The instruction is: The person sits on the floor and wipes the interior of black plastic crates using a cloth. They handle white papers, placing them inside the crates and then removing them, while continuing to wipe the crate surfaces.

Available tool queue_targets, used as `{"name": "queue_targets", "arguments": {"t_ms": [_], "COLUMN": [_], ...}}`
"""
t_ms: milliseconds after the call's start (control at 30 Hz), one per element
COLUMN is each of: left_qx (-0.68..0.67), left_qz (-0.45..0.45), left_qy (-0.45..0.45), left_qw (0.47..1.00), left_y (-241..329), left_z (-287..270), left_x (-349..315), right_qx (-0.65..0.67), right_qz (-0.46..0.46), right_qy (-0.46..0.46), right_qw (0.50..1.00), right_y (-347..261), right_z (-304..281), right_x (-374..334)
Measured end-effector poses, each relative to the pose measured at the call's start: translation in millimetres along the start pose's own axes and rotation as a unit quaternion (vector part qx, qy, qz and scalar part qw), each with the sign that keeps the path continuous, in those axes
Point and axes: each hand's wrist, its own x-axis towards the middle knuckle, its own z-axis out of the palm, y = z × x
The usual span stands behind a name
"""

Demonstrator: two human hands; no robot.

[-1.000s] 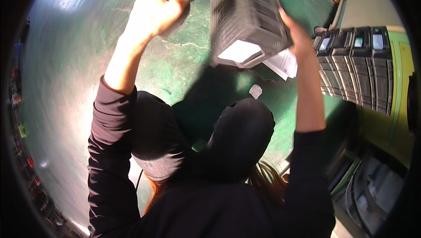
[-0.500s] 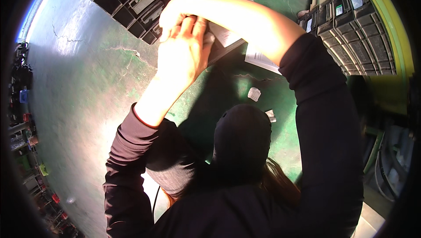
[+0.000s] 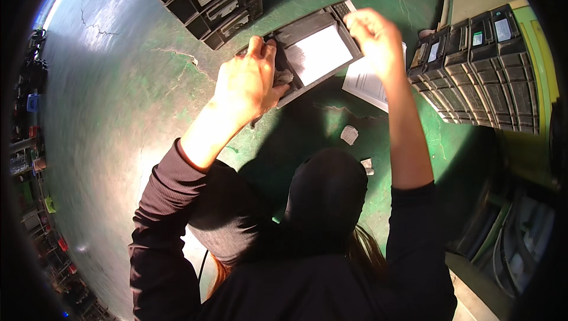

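At the upper centre of the frame, a black crate [image 3: 305, 27] was covered at its left end by the left hand [image 3: 251, 78] — a grey wad [image 3: 284, 77] pinched in its fingers. By the right end, the right hand [image 3: 377, 38] was held curled, its grip impossible to tell.

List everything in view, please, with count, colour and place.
Floor: 1, green, throughout
Open crate: 1, black, upper centre
White sheet or panel: 1, white, inside it
Crumpled wad: 1, grey, open crate's left end
Printed sheets: count unclear, white, floor right of the open crate
Paper scraps: 2, whitish, floor, centre right
Crate stacks: 2, black, upper left and right
Panel: 1, yellow-green, far right
Clutter: uncountable, mixed colours, left edge
Left hand: 1, bare, around the wad
Right hand: 1, bare, near the open crate's right end
Sleeves: 2, black, lower left and right
Knees: 2, dark grey, lower centre
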Motion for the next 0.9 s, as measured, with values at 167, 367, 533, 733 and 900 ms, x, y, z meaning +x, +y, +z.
{"name": "queue_targets", "arguments": {"t_ms": [167,367,533,733,900], "left_qx": [0.005,0.023,0.025,0.052,0.067], "left_qz": [0.003,-0.004,-0.013,0.034,0.021], "left_qy": [0.005,0.006,-0.011,0.025,0.021], "left_qw": [1.0,1.0,1.0,0.998,0.997], "left_y": [2.2,6.7,7.4,5.2,4.0], "left_z": [-0.8,2.5,-1.5,3.2,7.9], "left_x": [0.6,0.3,0.8,1.8,-0.4], "right_qx": [-0.311,-0.259,-0.152,-0.079,0.007], "right_qz": [-0.031,0.141,0.135,0.026,0.003], "right_qy": [0.068,0.042,0.009,0.085,0.183], "right_qw": [0.947,0.955,0.979,0.993,0.983], "right_y": [-16.2,-26.8,-20.5,-41.3,-78.2], "right_z": [15.3,33.9,25.0,26.6,-15.8], "right_x": [-42.0,-46.4,-48.0,-54.0,-56.0]}}
